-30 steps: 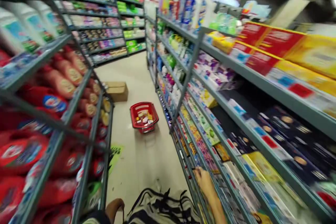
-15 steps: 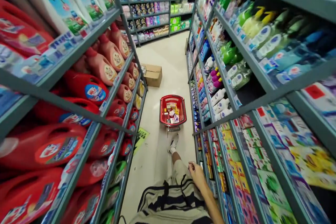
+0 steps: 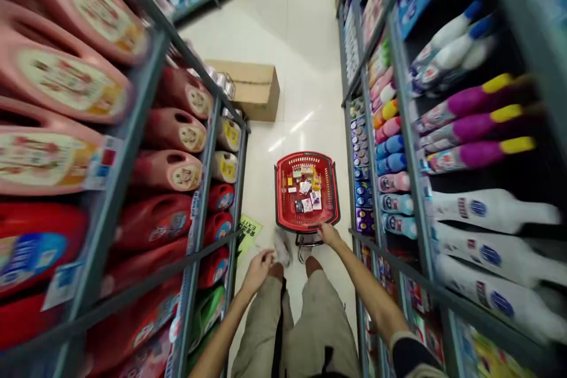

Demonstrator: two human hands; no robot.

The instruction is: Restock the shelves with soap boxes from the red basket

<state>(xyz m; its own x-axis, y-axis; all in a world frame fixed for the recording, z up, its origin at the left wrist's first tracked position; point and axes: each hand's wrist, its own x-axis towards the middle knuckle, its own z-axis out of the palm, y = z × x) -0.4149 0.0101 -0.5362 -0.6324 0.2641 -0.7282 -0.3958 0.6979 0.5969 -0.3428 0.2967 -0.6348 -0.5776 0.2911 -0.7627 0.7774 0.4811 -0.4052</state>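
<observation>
A red shopping basket [image 3: 280, 201] with a dark rim stands on the floor ahead of my feet. Inside it lie several small boxes and packets [image 3: 305, 188], too small to read. My right hand [image 3: 328, 233] is at the basket's near rim, right of the middle, its fingers bent around the edge near the dark handle [image 3: 309, 242]. Left of the basket and lower, my left hand [image 3: 258, 270] hangs over my left knee. Its fingers are loosely curled together, and I see nothing in them.
Shelves of red and pink detergent bottles [image 3: 177, 174] line the left side. On the right, shelves hold purple and white bottles [image 3: 478, 208]. A cardboard box [image 3: 257, 91] sits against the left shelf. A green exit sign [image 3: 248, 231] marks the pale floor.
I am closer to the basket and my view tips further down. My right hand has moved from beside my thigh to the basket's rim. My left hand has come into view.
</observation>
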